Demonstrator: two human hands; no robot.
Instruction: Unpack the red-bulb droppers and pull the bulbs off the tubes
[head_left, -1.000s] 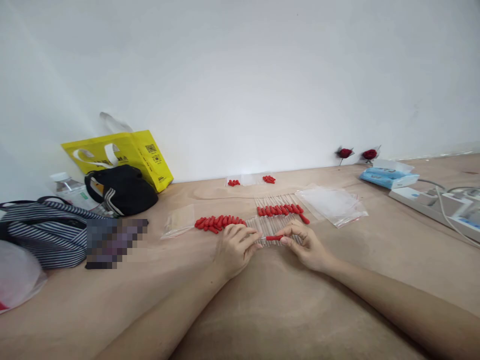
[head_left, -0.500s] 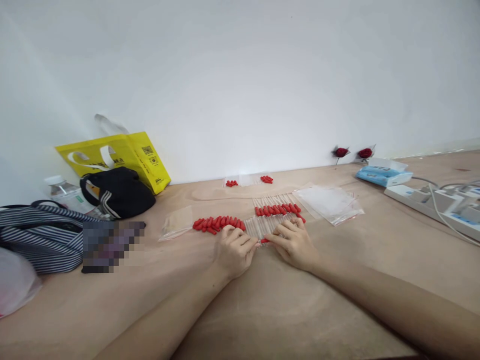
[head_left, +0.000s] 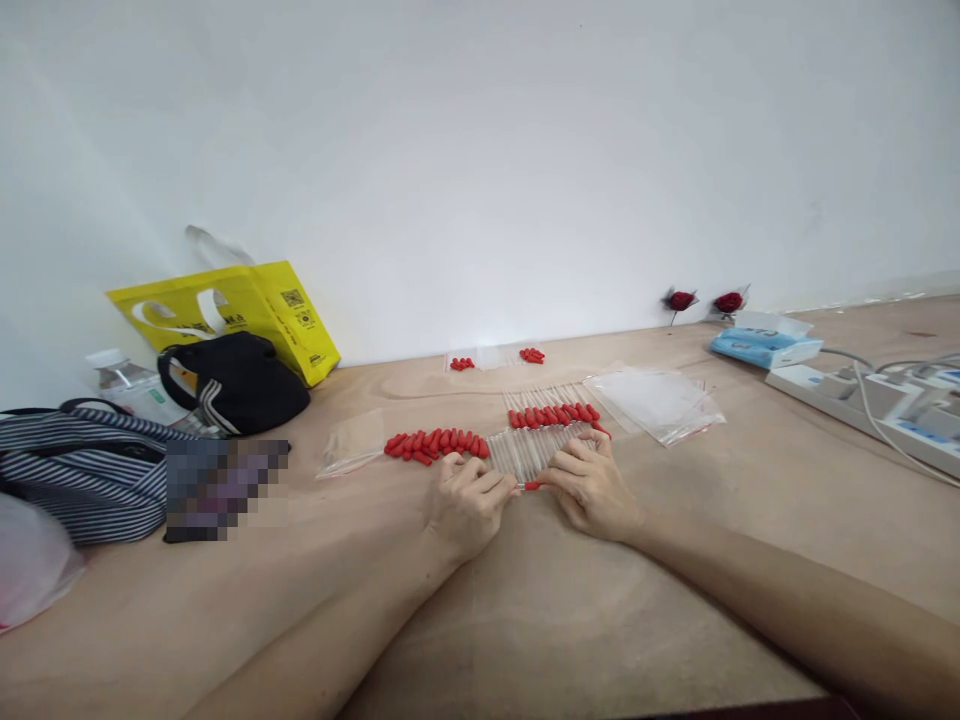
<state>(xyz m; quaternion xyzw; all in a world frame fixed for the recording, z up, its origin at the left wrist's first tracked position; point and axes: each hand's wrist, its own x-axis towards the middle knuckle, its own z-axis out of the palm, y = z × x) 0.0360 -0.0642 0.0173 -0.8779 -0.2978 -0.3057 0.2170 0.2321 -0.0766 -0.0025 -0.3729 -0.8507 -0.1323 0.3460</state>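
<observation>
My left hand [head_left: 469, 505] is closed, pinching the end of a thin clear dropper tube [head_left: 520, 487]. From the other side my right hand [head_left: 592, 487] grips a red rubber bulb [head_left: 532, 486], which meets the tube between my fingertips. Just behind lies a row of bare clear tubes [head_left: 517, 452], partly covered by the hands. Beyond them, tubes capped with red bulbs [head_left: 553, 415] lie side by side. A heap of loose red bulbs [head_left: 435, 443] rests behind my left hand.
Clear plastic bags lie left [head_left: 351, 443] and right [head_left: 660, 405]; small bulb groups [head_left: 532, 355] sit by the wall. At left are a yellow bag [head_left: 262, 300], black pouch [head_left: 247, 385] and striped bag [head_left: 90, 470]. Tissues [head_left: 765, 345] and a power strip [head_left: 862, 400] stand right.
The hands stay almost in place, still joined at the tube and bulb. The right fingers have shifted slightly, and the view has moved a little.
</observation>
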